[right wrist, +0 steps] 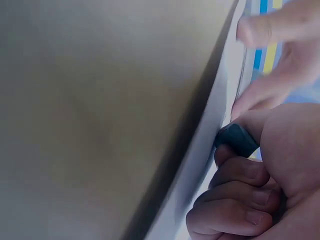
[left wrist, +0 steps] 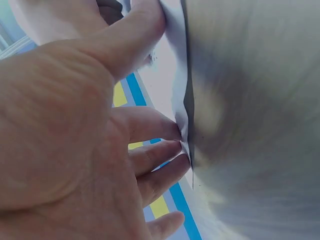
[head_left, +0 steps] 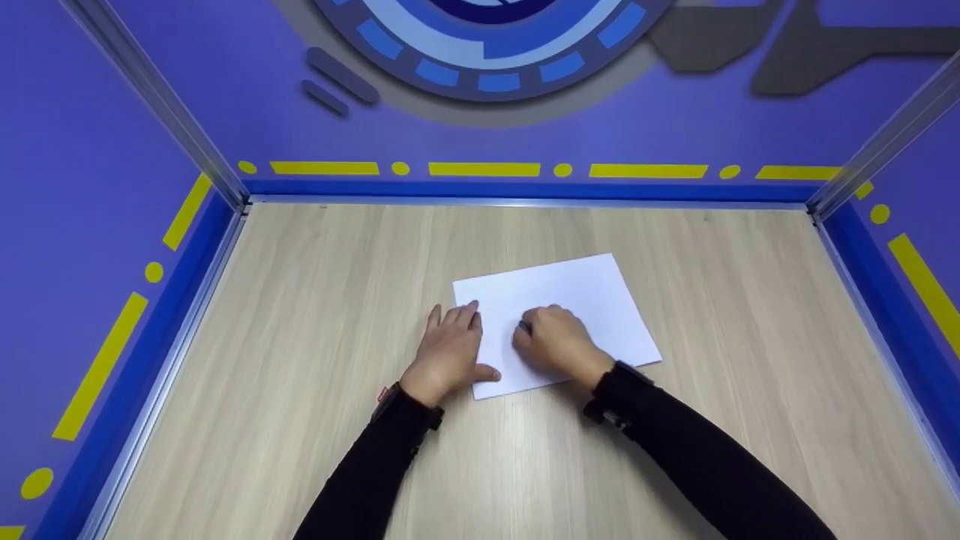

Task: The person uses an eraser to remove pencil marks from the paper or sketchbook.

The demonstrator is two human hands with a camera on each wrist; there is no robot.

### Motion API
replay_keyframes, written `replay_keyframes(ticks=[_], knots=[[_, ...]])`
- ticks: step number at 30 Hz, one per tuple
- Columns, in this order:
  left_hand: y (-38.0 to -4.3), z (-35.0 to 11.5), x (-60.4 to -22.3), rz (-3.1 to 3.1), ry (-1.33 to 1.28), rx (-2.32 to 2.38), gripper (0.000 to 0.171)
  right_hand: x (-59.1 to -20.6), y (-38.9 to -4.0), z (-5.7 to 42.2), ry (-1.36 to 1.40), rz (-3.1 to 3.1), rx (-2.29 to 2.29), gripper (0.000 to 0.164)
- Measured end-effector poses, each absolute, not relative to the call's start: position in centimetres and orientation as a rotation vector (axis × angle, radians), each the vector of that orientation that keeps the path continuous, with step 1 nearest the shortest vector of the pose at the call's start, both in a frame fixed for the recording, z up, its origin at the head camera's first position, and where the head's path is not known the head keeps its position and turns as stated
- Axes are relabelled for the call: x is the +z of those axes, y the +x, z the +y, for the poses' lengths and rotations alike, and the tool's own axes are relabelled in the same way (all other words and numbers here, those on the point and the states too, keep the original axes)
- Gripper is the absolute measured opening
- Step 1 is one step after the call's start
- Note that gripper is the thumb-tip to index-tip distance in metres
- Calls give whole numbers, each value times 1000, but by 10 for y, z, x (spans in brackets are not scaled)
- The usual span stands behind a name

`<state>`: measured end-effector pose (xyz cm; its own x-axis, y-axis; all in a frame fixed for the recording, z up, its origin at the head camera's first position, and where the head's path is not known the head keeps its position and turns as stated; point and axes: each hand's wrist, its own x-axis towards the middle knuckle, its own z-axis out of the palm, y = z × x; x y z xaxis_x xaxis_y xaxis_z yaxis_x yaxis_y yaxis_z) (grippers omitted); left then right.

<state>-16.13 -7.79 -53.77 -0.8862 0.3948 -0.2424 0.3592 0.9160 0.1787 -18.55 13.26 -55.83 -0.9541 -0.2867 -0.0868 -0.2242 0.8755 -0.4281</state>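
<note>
A sheet of white paper [head_left: 555,289] lies slightly turned on the table. My left hand [head_left: 448,351] presses on its left side with fingers spread, the thumb near the bottom left corner. In the left wrist view the fingertips [left wrist: 172,125] meet the paper's edge. Over the middle of the sheet, my right hand [head_left: 556,339] is curled down close to the paper and grips a small dark teal block [right wrist: 237,140] between thumb and fingers. Most of that block is hidden by the hand, so I cannot tell its kind.
The wood-grain table [head_left: 322,315] carries the sheet. Blue-purple panels with yellow dashes stand around it: a back wall [head_left: 480,142], a left wall [head_left: 82,225] and a right wall [head_left: 926,247]. Metal rails [head_left: 525,202] run along the table's edges.
</note>
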Motion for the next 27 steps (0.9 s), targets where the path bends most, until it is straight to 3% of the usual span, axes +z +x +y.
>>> replay_keyframes(ticks=[13,27], knots=[[-158,-77,-537,2785,539,240,112,-558,-187,248,-126,2944,-652,38],[-159,-74,-535,2780,516,216,111,-555,-182,241,-68,2892,-711,39]])
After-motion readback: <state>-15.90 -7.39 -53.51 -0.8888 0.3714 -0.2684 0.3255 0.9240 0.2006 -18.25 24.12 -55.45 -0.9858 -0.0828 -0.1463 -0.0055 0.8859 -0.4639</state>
